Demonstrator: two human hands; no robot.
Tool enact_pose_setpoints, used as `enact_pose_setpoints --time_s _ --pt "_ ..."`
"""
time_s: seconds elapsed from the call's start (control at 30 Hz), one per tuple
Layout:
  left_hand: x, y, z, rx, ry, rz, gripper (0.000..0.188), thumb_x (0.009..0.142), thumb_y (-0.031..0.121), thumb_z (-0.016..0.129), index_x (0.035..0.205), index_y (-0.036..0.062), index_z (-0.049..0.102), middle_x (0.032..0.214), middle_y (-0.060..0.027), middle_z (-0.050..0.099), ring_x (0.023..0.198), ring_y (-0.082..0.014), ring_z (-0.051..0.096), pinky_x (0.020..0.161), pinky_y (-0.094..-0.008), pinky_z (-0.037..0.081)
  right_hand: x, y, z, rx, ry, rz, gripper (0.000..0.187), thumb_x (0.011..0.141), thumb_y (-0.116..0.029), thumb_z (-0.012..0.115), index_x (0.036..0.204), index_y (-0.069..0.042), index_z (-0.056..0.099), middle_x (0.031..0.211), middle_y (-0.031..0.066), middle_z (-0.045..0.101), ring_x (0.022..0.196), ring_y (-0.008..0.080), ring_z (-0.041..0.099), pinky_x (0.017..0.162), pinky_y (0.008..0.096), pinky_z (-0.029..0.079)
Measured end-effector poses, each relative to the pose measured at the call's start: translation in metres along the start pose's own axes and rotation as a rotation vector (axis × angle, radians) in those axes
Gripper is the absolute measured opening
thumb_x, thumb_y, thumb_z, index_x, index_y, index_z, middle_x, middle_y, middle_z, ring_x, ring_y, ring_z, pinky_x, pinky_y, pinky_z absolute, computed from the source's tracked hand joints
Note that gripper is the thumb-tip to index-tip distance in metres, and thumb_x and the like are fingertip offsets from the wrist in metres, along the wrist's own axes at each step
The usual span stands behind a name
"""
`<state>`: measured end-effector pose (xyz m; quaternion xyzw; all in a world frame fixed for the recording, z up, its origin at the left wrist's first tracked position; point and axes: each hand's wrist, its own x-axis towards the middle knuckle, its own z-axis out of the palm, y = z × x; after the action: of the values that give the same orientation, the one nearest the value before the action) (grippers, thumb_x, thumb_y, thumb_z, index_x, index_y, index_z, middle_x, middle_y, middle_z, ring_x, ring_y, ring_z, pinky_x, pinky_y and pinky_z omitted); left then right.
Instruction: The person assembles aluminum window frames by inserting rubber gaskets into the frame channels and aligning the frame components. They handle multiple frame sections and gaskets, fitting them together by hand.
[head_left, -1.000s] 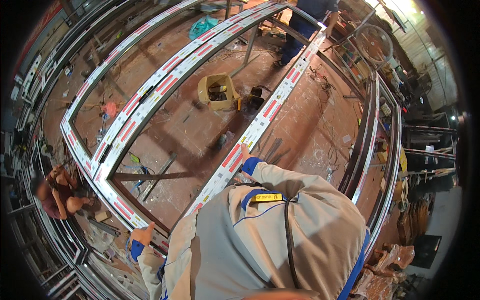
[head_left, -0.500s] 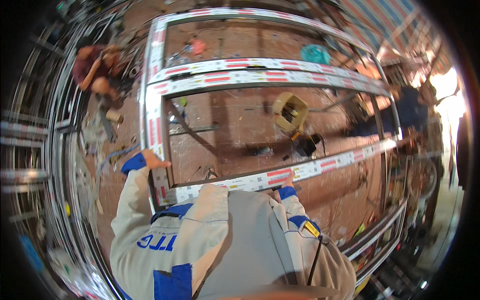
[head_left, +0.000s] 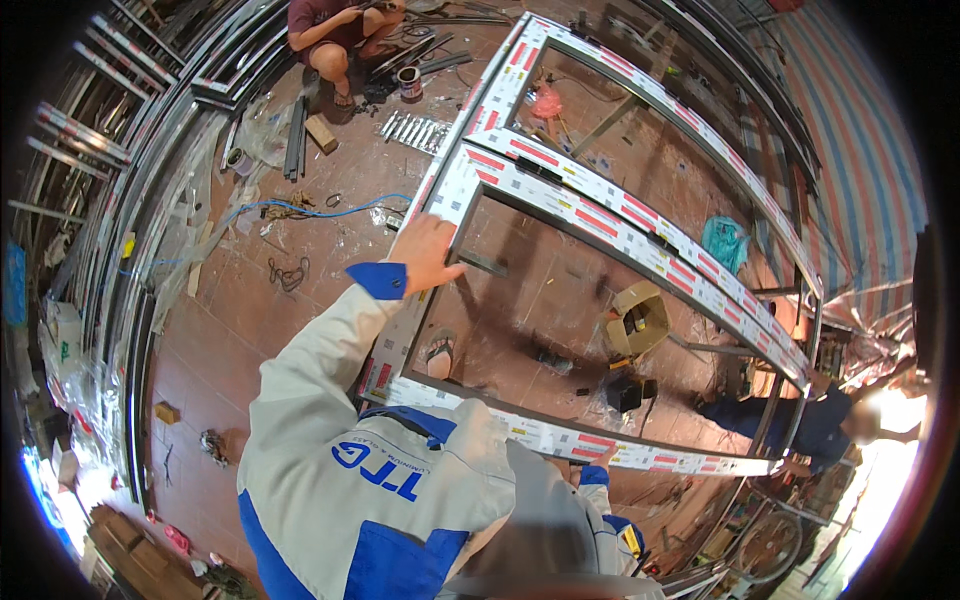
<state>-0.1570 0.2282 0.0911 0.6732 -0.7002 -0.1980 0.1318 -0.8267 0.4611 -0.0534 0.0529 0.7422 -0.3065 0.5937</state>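
A large window or door frame (head_left: pixel 571 208) of metal bars, wrapped in white film with red marks, lies across in front of me above the floor. My left hand (head_left: pixel 430 258) grips its left bar, the thumb over the inner edge. Most of those fingers are hidden on the outer side. Close to my body, my right hand (head_left: pixel 603 460) holds the near bar; only a small part shows, with a finger or thumb on top and the rest hidden below.
A person in dark clothes (head_left: pixel 822 420) stands at the frame's right end, hands by it. Another person (head_left: pixel 330 35) crouches at the far left. Below the frame are a cardboard box (head_left: pixel 655 318) and a teal bag (head_left: pixel 724 243). A blue hose (head_left: pixel 330 213) crosses the floor; metal bars (head_left: pixel 140 330) line the left.
My view has swung left, so the frame appears tilted and more floor shows on the left. My left hand now sits farther from the near corner along the left bar. Both hands stay on the frame.
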Motion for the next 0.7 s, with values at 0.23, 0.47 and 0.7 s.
enact_pose_setpoints --time_s 0.23,0.47,0.7 --pt "0.065 -0.008 0.025 0.142 0.080 -0.086 0.132 0.080 0.071 0.083 0.170 -0.0065 0.025 0.178 -0.0325 0.020 0.168 -0.0482 0.015 0.134 -0.0629 0.016 0.008 -0.001 0.003 0.084 0.112 -0.081 0.094 0.096 -0.096 0.035 0.157 -0.028 0.057 0.159 0.0099 0.062 0.138 0.0437 0.061 0.105 0.0704 0.052" --pt "0.069 -0.006 0.023 0.166 0.038 -0.090 0.134 0.080 0.067 0.083 0.172 -0.0063 0.020 0.180 -0.0312 0.016 0.169 -0.0466 0.013 0.136 -0.0588 0.012 0.010 0.001 -0.001 0.114 0.177 -0.103 0.094 0.097 -0.096 0.034 0.158 -0.028 0.057 0.159 0.0098 0.062 0.138 0.0440 0.061 0.105 0.0705 0.052" --pt "0.068 -0.012 0.022 0.155 0.030 -0.117 0.135 0.078 0.067 0.085 0.171 -0.0081 0.020 0.179 -0.0318 0.016 0.168 -0.0477 0.012 0.137 -0.0580 0.011 0.028 -0.007 -0.007 0.094 0.188 -0.120 0.094 0.097 -0.095 0.033 0.158 -0.028 0.057 0.159 0.0098 0.062 0.138 0.0443 0.062 0.104 0.0705 0.052"
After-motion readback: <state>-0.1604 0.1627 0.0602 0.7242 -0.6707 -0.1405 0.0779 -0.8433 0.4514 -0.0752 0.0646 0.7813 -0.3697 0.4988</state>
